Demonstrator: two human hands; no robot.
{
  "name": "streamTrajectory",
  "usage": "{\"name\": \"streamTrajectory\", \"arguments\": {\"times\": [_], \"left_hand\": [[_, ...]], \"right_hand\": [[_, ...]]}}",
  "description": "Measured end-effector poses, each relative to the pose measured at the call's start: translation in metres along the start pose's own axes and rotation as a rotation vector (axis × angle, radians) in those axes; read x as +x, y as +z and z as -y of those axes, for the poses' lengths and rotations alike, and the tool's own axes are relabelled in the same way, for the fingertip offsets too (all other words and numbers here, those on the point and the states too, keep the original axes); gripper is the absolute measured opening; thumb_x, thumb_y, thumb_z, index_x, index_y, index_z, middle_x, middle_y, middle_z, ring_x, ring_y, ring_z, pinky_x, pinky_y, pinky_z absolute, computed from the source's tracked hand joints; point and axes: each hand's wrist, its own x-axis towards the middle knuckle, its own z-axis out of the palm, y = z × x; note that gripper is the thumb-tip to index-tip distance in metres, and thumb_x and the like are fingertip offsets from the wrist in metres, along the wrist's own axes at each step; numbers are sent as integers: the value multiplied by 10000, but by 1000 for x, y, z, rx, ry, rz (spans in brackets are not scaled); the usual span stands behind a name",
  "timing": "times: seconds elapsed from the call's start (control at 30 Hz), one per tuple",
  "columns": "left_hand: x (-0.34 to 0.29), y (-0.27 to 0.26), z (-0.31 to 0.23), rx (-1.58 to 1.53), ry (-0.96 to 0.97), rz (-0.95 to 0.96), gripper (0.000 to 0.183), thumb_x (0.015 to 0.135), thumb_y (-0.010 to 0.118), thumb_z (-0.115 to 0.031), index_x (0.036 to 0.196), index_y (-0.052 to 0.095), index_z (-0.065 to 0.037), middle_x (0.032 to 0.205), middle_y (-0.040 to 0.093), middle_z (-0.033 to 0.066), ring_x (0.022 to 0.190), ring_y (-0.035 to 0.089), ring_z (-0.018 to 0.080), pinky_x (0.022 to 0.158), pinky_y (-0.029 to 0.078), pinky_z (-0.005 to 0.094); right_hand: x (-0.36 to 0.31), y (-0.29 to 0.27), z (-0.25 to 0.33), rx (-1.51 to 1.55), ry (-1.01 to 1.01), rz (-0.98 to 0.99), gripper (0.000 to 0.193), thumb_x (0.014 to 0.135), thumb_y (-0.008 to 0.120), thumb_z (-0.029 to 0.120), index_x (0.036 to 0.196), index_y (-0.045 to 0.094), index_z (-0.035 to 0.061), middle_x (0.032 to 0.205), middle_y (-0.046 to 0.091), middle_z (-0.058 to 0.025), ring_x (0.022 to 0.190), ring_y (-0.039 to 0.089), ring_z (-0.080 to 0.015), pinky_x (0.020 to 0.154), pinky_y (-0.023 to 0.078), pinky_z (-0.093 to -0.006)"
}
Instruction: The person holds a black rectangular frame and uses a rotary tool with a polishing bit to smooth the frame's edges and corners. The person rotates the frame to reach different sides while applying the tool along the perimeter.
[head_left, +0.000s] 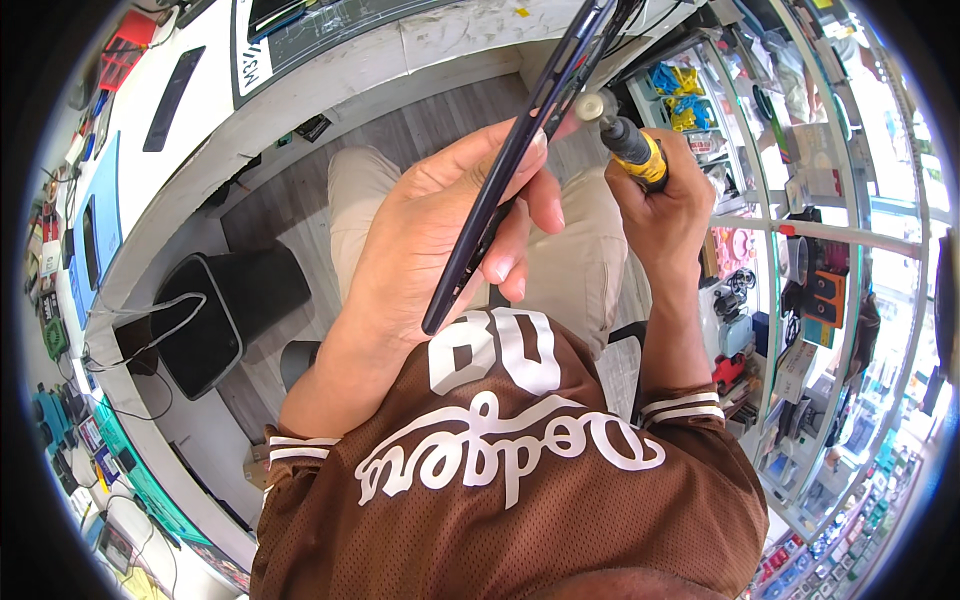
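My left hand (425, 215) grips a thin, dark phone frame (478, 235), tilted and seen nearly edge-on, with the fingers wrapped around its right side. Wrapped around a yellow and black rotary tool (643, 163) is my right hand (668, 195). A small round, pale wheel (591, 107) at the tool's tip is close to the right side of the frame. Whether the wheel touches the frame I cannot tell. Both hands are above my lap, and the frame's upper end reaches the top of the view.
A white workbench (215, 100) curves along the left and top, bearing a dark flat panel (174, 98) and a blue mat (95, 225). Under it a black bin (205, 320) lies tilted on the floor. Glass shelves (815, 228) full of goods stand close at right.
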Motion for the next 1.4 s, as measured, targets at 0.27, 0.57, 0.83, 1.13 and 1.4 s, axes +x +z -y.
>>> {"name": "streamTrajectory", "arguments": {"times": [0.27,0.57,0.83,1.13,1.4], "left_hand": [[-4,-4,-1,84,46,-2,513,1056,586,-292,1456,515,22,854,664,80,516,562,71,471,541,241],[-5,-2,4,171,135,-57,464,1037,629,-284,1376,598,32,855,673,80,525,521,66,490,529,238],[-5,6,7,238,178,-164,396,1031,644,-250,1286,638,53,803,668,84,479,503,45,434,446,192],[-7,10,7,280,193,-194,352,1031,643,-225,1250,665,50,786,678,87,476,494,52,457,438,198],[-7,5,5,277,183,-136,385,1026,648,-209,1309,640,51,821,697,88,514,530,63,490,509,229]], "right_hand": [[0,-1,8,-38,30,20,317,713,829,33,991,679,51,899,700,-105,790,684,-289,728,544,-346],[-7,-2,3,-40,13,23,313,708,828,41,983,679,51,911,705,-107,815,692,-300,745,548,-356],[-12,-3,9,-80,28,20,329,705,833,58,992,672,51,904,698,-109,810,688,-309,730,543,-371],[-13,-1,8,-49,24,33,319,722,831,47,995,668,56,861,681,-112,769,667,-304,706,527,-365],[-12,-2,10,-35,46,23,319,724,831,44,998,669,52,860,682,-114,764,665,-304,704,524,-365]]}}
